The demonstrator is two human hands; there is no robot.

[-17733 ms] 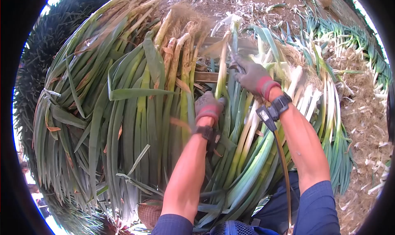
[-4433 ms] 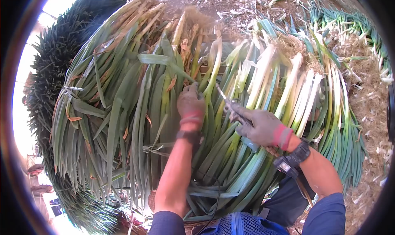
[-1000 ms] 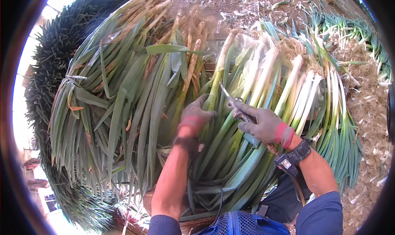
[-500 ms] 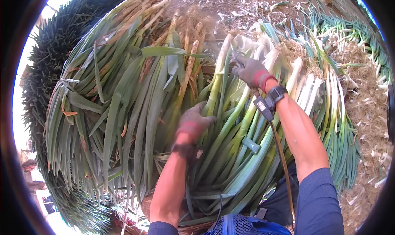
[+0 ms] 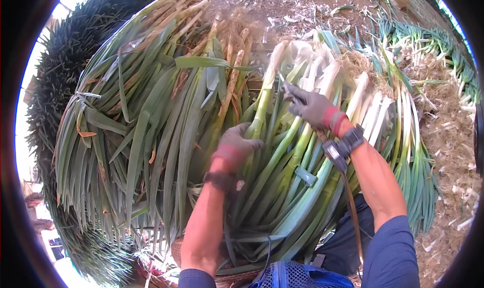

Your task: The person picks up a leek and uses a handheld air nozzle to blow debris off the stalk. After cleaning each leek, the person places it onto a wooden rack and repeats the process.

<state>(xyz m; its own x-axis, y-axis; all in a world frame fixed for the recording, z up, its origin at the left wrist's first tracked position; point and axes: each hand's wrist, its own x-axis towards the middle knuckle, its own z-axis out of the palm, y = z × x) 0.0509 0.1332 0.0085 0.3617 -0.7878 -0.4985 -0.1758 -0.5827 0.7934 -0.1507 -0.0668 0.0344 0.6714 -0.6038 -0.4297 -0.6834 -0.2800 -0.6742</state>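
My left hand (image 5: 238,142) is closed around the green part of a leek (image 5: 263,104) whose pale root end points away from me. In my right hand (image 5: 313,106) is an air blow gun with a thin metal nozzle (image 5: 282,77), its tip close beside that leek's white shaft. A brown hose (image 5: 351,207) runs down from below my right wrist. Under and around both hands lie more leeks, several with bared white shafts (image 5: 359,94) to the right. Loose translucent skin (image 5: 301,50) hangs near the root ends. My gloved fingers partly hide the gun's body.
Unpeeled leeks with brown outer leaves (image 5: 151,111) are heaped on the left. Smaller bundled leeks (image 5: 411,132) lie at the right. Peelings and dry roots (image 5: 448,187) cover the ground there. A woven basket rim (image 5: 237,279) shows near me.
My right hand has drawn back towards me, bringing the nozzle down along the leek's shaft. The left hand keeps its hold, almost still.
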